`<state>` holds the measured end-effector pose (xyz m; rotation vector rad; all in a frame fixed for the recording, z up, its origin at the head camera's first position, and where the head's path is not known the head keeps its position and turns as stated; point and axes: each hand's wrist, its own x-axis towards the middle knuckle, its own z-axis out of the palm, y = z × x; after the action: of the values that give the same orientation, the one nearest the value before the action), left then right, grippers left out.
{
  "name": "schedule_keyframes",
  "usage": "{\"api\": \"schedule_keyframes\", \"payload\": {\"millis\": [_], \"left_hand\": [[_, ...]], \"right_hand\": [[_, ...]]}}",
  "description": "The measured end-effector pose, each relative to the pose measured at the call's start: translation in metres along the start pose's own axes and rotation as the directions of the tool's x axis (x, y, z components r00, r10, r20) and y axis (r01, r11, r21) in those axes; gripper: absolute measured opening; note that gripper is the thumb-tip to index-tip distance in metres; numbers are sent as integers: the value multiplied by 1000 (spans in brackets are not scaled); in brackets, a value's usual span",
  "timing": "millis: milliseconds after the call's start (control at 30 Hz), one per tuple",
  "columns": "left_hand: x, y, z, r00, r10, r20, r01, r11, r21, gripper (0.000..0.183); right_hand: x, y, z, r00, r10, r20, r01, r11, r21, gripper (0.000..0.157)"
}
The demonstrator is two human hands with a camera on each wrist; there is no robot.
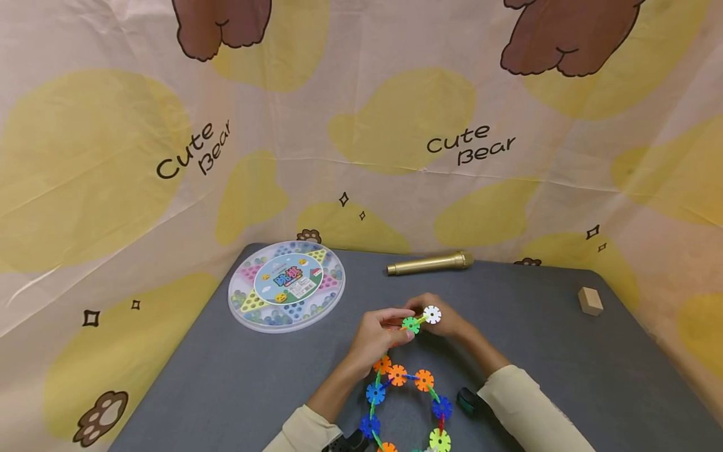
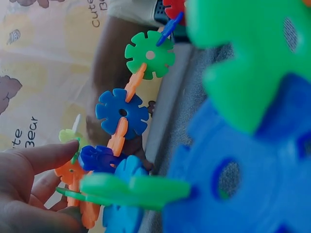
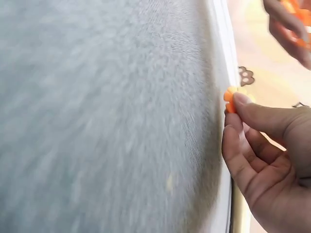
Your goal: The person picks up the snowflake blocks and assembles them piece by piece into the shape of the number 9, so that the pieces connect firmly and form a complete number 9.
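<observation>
A ring-shaped chain of slotted snowflake discs in orange, blue, green and red hangs and lies before me. My left hand grips its upper end, where a green disc shows between thumb and fingers. A short arm with a white disc sticks out from there, overlapping my right hand in the head view. Seen from the left wrist, the left hand pinches linked orange and green pieces. In the right wrist view, the right thumb and fingers pinch a small orange disc.
On the grey table, a round Chinese checkers box with marbles lies at the back left. A gold microphone lies along the back edge, and a wooden block at the right. A patterned cloth hangs behind the table.
</observation>
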<state>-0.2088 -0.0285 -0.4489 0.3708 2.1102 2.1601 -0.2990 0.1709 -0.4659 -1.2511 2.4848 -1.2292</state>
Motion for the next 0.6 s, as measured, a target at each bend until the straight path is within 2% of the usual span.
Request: {"api": "schedule_keyframes", "payload": {"millis": [67,133,233,367,467,600], "left_hand": [[0,0,0,1000,3,-1,-3,1000,6,35],[1,0,0,1000,-1,-1,1,1000,6,36],[1,0,0,1000,0,0,0,1000,13,36],[0,0,0,1000,2,-6,-2,999,39,37],[-1,1,0,1000,4,-15,-3,998,65,37],[-1,1,0,1000,1,-23,1,996,84,36]], "right_hand": [[-9,-2,-4,1000,22,-3,-21,997,71,15],[-17,-6,-9,996,87,-12,-85,988,128,17],[-28,-15,-16,976,215,-36,-206,964,167,17],[-43,-24,-26,944,321,-81,-302,935,189,16],[-54,-27,-32,927,355,-119,-325,921,214,15],[-66,-30,-40,916,362,-171,-316,917,245,17]]}}
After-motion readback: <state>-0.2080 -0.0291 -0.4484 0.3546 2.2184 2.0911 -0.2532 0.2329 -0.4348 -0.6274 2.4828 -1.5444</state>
